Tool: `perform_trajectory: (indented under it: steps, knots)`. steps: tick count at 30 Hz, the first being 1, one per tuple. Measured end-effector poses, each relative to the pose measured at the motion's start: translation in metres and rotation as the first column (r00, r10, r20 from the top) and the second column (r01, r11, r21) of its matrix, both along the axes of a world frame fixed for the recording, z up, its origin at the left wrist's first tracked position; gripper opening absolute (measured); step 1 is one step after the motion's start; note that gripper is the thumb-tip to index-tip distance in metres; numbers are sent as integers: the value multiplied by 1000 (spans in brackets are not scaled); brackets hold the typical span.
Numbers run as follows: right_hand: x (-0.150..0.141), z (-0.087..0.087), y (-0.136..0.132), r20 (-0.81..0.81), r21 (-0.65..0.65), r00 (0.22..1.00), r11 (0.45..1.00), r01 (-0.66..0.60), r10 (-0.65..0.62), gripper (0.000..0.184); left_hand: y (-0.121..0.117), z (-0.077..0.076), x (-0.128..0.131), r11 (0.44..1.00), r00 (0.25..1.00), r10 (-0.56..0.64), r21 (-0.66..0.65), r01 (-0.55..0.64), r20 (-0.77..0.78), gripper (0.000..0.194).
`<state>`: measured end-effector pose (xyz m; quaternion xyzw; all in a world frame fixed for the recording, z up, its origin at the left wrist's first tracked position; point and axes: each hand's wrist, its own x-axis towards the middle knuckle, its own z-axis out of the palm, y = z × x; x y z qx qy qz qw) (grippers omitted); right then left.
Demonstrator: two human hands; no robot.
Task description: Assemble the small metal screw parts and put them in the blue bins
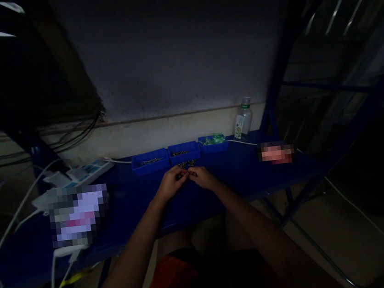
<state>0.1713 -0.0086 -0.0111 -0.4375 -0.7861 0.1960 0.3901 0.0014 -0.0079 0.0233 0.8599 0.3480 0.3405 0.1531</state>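
Note:
My left hand point(173, 182) and my right hand point(201, 176) meet over the middle of the blue table point(240, 171). Fingers of both hands are closed in a pinch, tips together; whatever lies between them is too small and dark to name. Just beyond the fingertips is a loose pile of small metal parts point(187, 163). Behind it stand three blue bins in a row. The left bin point(150, 167) holds thin, long metal pieces, the middle bin point(185, 157) small metal parts, and the right bin point(213, 148) crumpled green plastic.
A clear bottle point(243, 122) stands at the back right against the wall. On the left lie a white power strip point(74, 178) with plugs and cables, and a blurred-out flat object point(80, 214). Another blurred reddish object point(276, 153) is at the right. Blue frame posts flank the table.

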Motion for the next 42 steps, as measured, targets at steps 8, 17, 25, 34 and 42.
perform_trajectory:
  steps: [8, 17, 25, 34, 42]
  knots:
    - [-1, 2, -2, 32, -16, 999, 1000, 3, -3, 10, -2, 0, 0, 1000, 1000, -1, 15, 1, -17, 25]
    - [-2, 5, -1, -86, -8, 994, 998, 70, -70, 15, 4, 0, -4, 967, 970, 241, 91, -239, -15, 18]
    - [0, 6, -1, -87, 71, 987, 988, 140, -134, 12, 13, -13, -3, 995, 986, 93, -32, -98, -139, 15]
    - [-2, 4, -3, -34, 71, 997, 995, 73, -71, 12, 16, -17, -6, 995, 980, 91, -31, -98, -178, 10]
    - [1, 2, 2, -14, 44, 996, 995, 87, -87, 13, 16, -15, -8, 992, 979, 120, -30, -126, -163, 11]
